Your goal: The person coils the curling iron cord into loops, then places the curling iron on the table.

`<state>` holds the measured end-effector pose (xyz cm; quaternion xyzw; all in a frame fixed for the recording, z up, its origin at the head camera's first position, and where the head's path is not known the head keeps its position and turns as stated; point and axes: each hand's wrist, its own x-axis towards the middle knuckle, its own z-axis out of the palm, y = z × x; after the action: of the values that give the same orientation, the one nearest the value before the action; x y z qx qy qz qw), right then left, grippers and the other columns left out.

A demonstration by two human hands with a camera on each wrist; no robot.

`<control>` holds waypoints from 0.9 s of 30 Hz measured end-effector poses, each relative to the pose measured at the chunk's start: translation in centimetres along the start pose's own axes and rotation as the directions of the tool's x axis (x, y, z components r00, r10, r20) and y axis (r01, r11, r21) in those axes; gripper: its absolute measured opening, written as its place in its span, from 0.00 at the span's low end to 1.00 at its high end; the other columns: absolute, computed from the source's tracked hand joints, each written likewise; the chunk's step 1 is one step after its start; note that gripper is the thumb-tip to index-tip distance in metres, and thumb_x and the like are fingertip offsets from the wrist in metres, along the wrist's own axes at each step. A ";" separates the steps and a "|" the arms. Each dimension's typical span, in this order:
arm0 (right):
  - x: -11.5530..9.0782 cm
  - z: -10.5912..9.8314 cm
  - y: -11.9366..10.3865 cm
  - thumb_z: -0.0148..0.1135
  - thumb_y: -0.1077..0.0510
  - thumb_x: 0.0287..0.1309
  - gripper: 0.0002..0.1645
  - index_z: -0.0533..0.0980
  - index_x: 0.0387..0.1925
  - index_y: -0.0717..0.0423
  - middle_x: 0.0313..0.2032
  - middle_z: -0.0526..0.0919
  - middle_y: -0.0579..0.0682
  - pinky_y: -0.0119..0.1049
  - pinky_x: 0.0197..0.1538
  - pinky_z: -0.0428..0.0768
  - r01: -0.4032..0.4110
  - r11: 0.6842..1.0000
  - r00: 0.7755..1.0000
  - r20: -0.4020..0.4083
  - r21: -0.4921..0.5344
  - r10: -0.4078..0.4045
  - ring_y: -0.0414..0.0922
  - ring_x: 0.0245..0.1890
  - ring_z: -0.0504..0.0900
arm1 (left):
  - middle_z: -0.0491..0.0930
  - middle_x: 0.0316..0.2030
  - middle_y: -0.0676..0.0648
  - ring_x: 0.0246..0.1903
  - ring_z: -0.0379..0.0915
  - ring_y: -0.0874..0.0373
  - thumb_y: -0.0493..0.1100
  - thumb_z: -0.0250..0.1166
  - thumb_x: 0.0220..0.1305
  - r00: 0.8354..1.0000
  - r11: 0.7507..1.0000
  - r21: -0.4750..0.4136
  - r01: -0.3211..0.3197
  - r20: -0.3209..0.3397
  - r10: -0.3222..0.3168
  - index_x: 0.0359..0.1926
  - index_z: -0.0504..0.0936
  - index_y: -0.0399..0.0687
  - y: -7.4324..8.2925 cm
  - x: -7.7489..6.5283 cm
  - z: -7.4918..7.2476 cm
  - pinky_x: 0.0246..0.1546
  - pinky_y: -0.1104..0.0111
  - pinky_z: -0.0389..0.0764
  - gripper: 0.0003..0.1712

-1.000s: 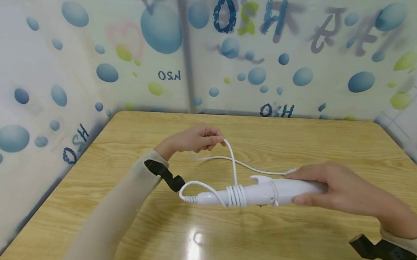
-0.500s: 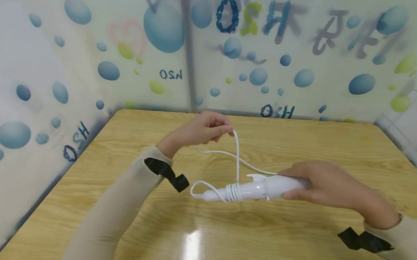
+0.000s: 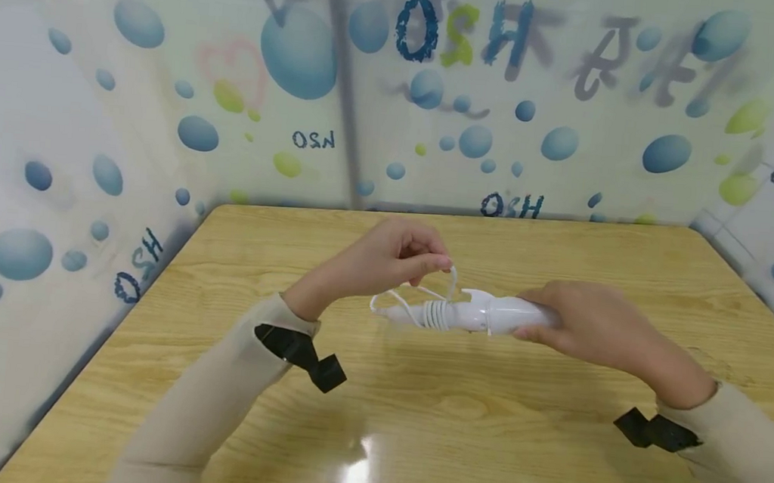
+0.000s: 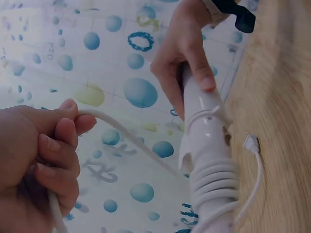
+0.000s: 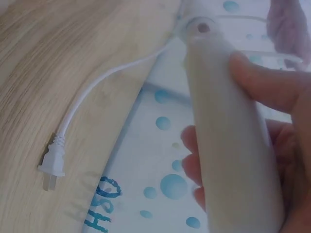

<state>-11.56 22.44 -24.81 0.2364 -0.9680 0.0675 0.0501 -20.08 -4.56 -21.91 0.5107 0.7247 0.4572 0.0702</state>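
Your right hand [image 3: 599, 326] is curled round the thick end of the white appliance [image 3: 514, 312], opened only as wide as its body, with the thumb on one side and the fingers on the other. In the head view the appliance runs from that hand toward nine o'clock, its narrow end farthest away. A small tab [image 3: 478, 295] juts from the body toward twelve o'clock.

Your left hand [image 3: 392, 261] is nearly closed, pinching the white cord [image 4: 131, 136] between thumb and forefinger, the other fingers curled in below. From this hand, the appliance lies toward four o'clock in the head view, near but apart. The cord's coil [image 4: 215, 182], several turns tight round the narrower part, sits between four and five o'clock of it.

In the right wrist view the plug [image 5: 52, 159] rests on the wooden table [image 5: 39, 73], well apart from your right hand, between eight and nine o'clock of it, prongs pointing toward six.
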 end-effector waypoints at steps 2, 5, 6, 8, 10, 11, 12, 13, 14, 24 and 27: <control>0.1 0.0 0.2 0.59 0.36 0.53 0.31 0.78 0.48 0.56 0.34 0.81 0.45 0.37 0.24 0.70 -0.047 0.999 0.999 -0.024 -0.003 0.047 0.38 0.25 0.74 | 0.70 0.14 0.48 0.14 0.62 0.57 0.36 0.57 0.64 1.000 1.000 0.011 -0.007 -0.015 0.007 0.31 0.80 0.39 0.4 -0.3 0.2 0.14 0.70 0.61 0.07; 0.2 0.1 0.4 0.60 0.37 0.53 0.31 0.78 0.48 0.56 0.36 0.82 0.49 0.40 0.26 0.72 -0.105 0.994 0.992 -0.068 -0.015 0.104 0.42 0.27 0.77 | 0.71 0.15 0.48 0.14 0.62 0.57 0.36 0.58 0.64 0.999 1.000 0.026 0.007 -0.040 -0.006 0.32 0.80 0.37 0.8 -0.9 0.2 0.14 0.70 0.60 0.07; 0.2 0.0 0.4 0.60 0.38 0.54 0.31 0.78 0.48 0.57 0.36 0.82 0.51 0.40 0.26 0.72 -0.116 0.993 0.990 -0.083 -0.019 0.114 0.43 0.27 0.77 | 0.71 0.15 0.48 0.14 0.63 0.57 0.36 0.58 0.64 0.999 0.999 0.031 0.017 -0.046 -0.015 0.32 0.81 0.37 0.9 -1.1 0.2 0.14 0.71 0.60 0.07; 0.2 -0.1 0.5 0.60 0.39 0.54 0.30 0.78 0.49 0.57 0.36 0.83 0.53 0.40 0.24 0.71 -0.141 0.990 0.984 -0.110 -0.023 0.138 0.43 0.26 0.77 | 0.71 0.14 0.50 0.13 0.62 0.57 0.36 0.59 0.63 0.998 0.999 0.031 0.040 -0.057 -0.039 0.32 0.81 0.38 1.2 -1.5 0.1 0.14 0.71 0.59 0.07; 0.3 -0.1 0.5 0.59 0.38 0.55 0.31 0.77 0.49 0.58 0.37 0.83 0.55 0.41 0.23 0.71 -0.162 0.987 0.978 -0.134 -0.020 0.158 0.44 0.25 0.77 | 0.71 0.14 0.50 0.13 0.63 0.58 0.36 0.60 0.63 0.996 0.998 0.030 0.061 -0.064 -0.059 0.32 0.82 0.40 1.4 -1.9 0.1 0.13 0.71 0.59 0.06; 0.3 -0.1 0.5 0.59 0.39 0.55 0.31 0.77 0.50 0.58 0.37 0.82 0.56 0.41 0.23 0.71 -0.173 0.985 0.975 -0.144 -0.019 0.169 0.44 0.25 0.76 | 0.71 0.14 0.51 0.13 0.63 0.58 0.36 0.60 0.62 0.996 0.997 0.027 0.067 -0.064 -0.065 0.33 0.83 0.40 1.5 -2.1 0.1 0.13 0.71 0.59 0.06; 0.4 -0.2 0.5 0.59 0.38 0.55 0.31 0.77 0.50 0.58 0.36 0.82 0.56 0.40 0.21 0.70 -0.181 0.983 0.973 -0.152 -0.017 0.176 0.44 0.23 0.75 | 0.71 0.14 0.51 0.13 0.63 0.58 0.36 0.60 0.62 0.996 0.997 0.021 0.070 -0.061 -0.068 0.33 0.83 0.40 1.5 -2.2 0.2 0.13 0.71 0.59 0.06; 0.4 -0.2 0.5 0.59 0.38 0.55 0.31 0.77 0.50 0.58 0.35 0.82 0.56 0.40 0.21 0.69 -0.192 0.981 0.970 -0.157 -0.017 0.187 0.43 0.22 0.74 | 0.71 0.14 0.51 0.13 0.63 0.58 0.37 0.60 0.63 0.996 0.997 0.019 0.073 -0.055 -0.072 0.34 0.83 0.40 1.5 -2.4 0.3 0.13 0.71 0.59 0.06; 0.3 -0.2 0.5 0.58 0.37 0.55 0.32 0.77 0.50 0.58 0.35 0.82 0.57 0.40 0.20 0.69 -0.199 0.980 0.967 -0.164 -0.020 0.193 0.43 0.22 0.74 | 0.71 0.14 0.51 0.13 0.64 0.58 0.37 0.60 0.63 0.996 0.997 0.020 0.078 -0.048 -0.077 0.34 0.83 0.41 1.5 -2.5 0.4 0.13 0.71 0.59 0.07; -0.2 -0.6 0.5 0.57 0.34 0.54 0.36 0.76 0.51 0.58 0.35 0.82 0.58 0.38 0.16 0.65 -0.263 0.965 0.938 -0.241 -0.023 0.250 0.44 0.20 0.73 | 0.74 0.20 0.49 0.11 0.60 0.59 0.37 0.54 0.67 0.975 0.978 0.012 0.210 0.075 -0.210 0.50 0.79 0.41 1.9 -4.6 0.0 0.13 0.70 0.63 0.14; -0.3 -0.6 0.6 0.58 0.35 0.53 0.34 0.77 0.50 0.58 0.33 0.82 0.58 0.38 0.16 0.64 -0.252 0.967 0.936 -0.260 -0.025 0.238 0.44 0.19 0.71 | 0.74 0.21 0.49 0.12 0.61 0.59 0.37 0.52 0.68 0.968 0.977 0.028 0.210 0.135 -0.212 0.55 0.76 0.41 2.0 -4.9 -0.3 0.13 0.70 0.65 0.17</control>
<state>-11.50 23.22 -24.30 0.1018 -0.9769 0.0750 0.1720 -16.62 -8.57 -22.05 0.4613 0.7716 0.4058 0.1647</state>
